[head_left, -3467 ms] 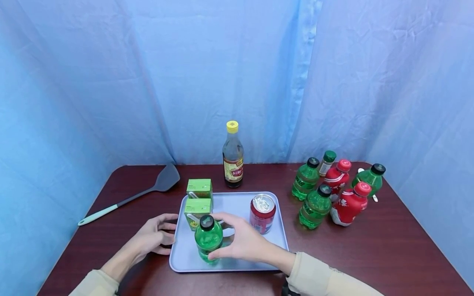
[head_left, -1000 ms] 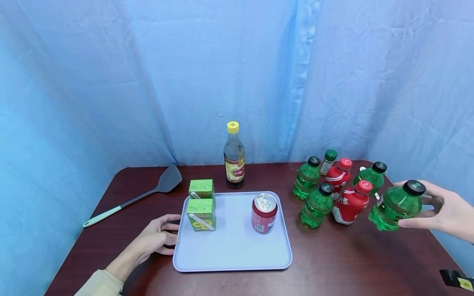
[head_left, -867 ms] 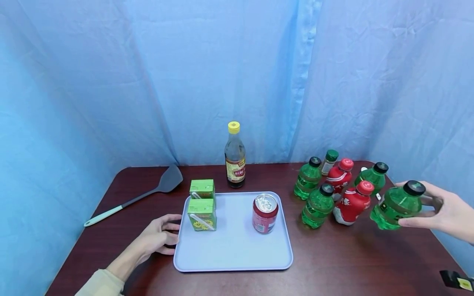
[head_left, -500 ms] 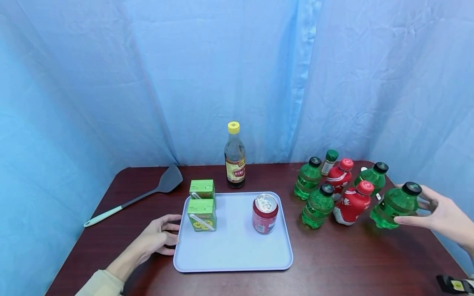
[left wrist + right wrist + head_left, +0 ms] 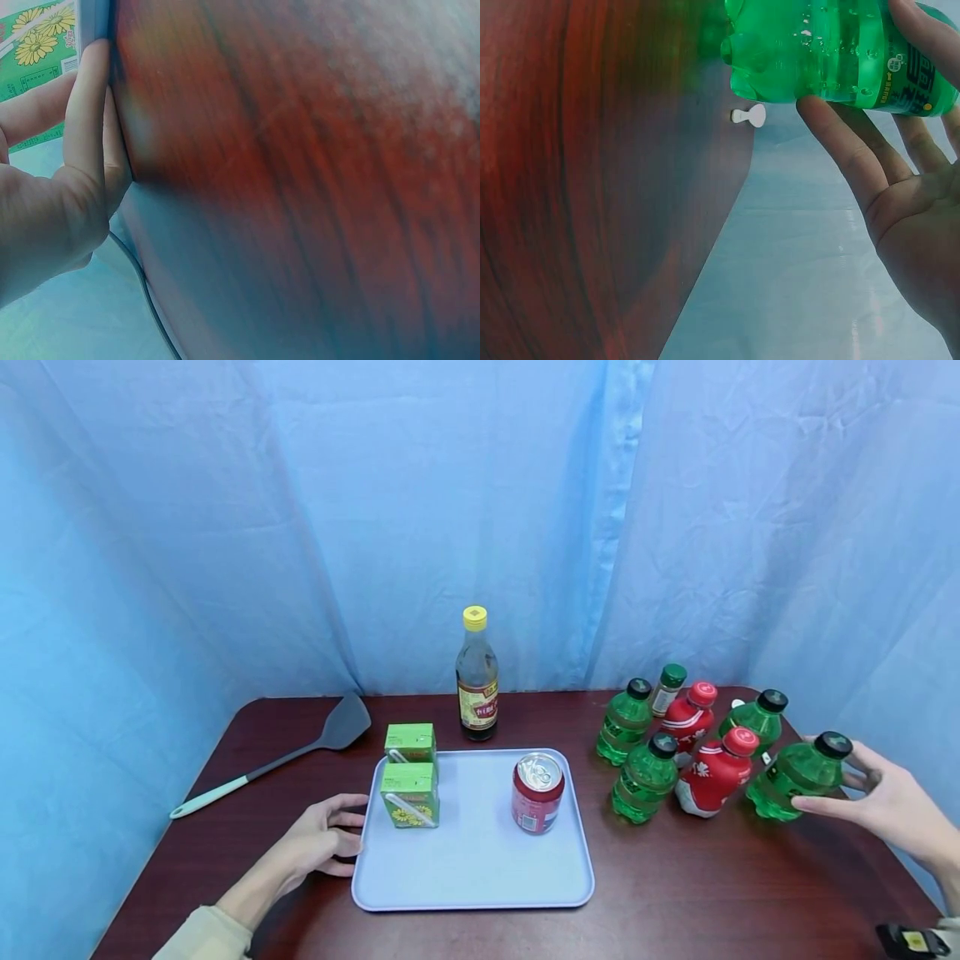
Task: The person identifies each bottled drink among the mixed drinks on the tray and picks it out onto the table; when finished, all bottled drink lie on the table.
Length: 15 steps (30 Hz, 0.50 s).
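Observation:
In the head view my right hand (image 5: 896, 802) holds a green soda bottle (image 5: 798, 781) by its body, at the right end of the bottle group. The right wrist view shows the thumb on one side of this clear green bottle (image 5: 817, 52) and the fingers on the other. The bottle leans slightly, its base close over the table. My left hand (image 5: 311, 843) rests beside the left edge of a pale lavender tray (image 5: 480, 868), fingertips touching its rim. On the tray are two green drink cartons (image 5: 408, 797) with straws and a red can (image 5: 537, 793).
Left of the bottle in my hand stand several more green soda bottles (image 5: 643, 781), two red bottles (image 5: 712, 774) and a small green-capped jar (image 5: 666, 693). Behind the tray is a yellow-capped sauce bottle (image 5: 477, 689). A grey spatula (image 5: 343, 727) lies at the left. Blue curtains hang behind.
My right hand has carried the green bottle from the tray to the far right, then lowered it slightly toward the table. The left hand has stayed at the tray edge.

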### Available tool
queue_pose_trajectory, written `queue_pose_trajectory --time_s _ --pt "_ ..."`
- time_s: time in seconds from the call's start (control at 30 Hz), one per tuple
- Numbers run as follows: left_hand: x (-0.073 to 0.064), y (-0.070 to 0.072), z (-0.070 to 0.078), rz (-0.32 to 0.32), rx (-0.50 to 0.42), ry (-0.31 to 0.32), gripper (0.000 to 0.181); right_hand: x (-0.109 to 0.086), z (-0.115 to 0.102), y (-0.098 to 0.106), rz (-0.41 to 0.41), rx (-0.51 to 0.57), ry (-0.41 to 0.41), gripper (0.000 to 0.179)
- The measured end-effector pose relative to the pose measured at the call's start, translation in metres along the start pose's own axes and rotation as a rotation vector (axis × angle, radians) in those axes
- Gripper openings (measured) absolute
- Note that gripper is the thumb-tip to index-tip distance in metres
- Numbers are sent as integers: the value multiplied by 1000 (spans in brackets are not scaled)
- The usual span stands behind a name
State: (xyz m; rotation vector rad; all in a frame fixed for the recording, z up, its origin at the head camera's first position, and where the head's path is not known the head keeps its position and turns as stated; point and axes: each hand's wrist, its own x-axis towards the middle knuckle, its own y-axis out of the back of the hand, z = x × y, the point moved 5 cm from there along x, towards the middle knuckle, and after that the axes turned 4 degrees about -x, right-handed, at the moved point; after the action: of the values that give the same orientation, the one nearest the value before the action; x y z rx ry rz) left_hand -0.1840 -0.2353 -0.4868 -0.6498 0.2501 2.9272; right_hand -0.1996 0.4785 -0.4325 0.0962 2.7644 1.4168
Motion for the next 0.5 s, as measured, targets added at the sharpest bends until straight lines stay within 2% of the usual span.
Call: queue_pose_trajectory --time_s 0.5 --pt "1 0 -1 10 1 -5 74 2 3 -6 -13 23 10 100"
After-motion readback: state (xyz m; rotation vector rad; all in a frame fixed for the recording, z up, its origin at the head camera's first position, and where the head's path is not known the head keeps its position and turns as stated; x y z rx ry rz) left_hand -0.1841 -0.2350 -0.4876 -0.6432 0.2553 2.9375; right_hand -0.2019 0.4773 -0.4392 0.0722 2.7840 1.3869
